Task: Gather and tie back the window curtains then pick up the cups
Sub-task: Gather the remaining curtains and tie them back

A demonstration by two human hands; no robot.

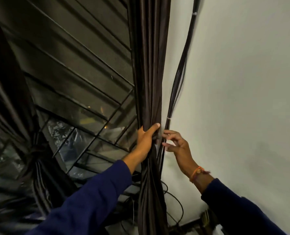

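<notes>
Left hand (146, 135) grips the gathered dark right curtain (149, 82), thumb wrapped across its front, bunching the folds directly above and below the fist. Right hand (175, 144) is just beside it, holding nothing, fingers loosely curled and touching the black cables (178, 73) on the white wall (242, 82). Far to the left of the left hand, the other curtain (34, 150) is knotted; cups not visible.

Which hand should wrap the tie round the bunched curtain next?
Probably the right hand: it is free, fingers loose beside the black cables. The left hand already grips the gathered dark brown curtain.
</notes>
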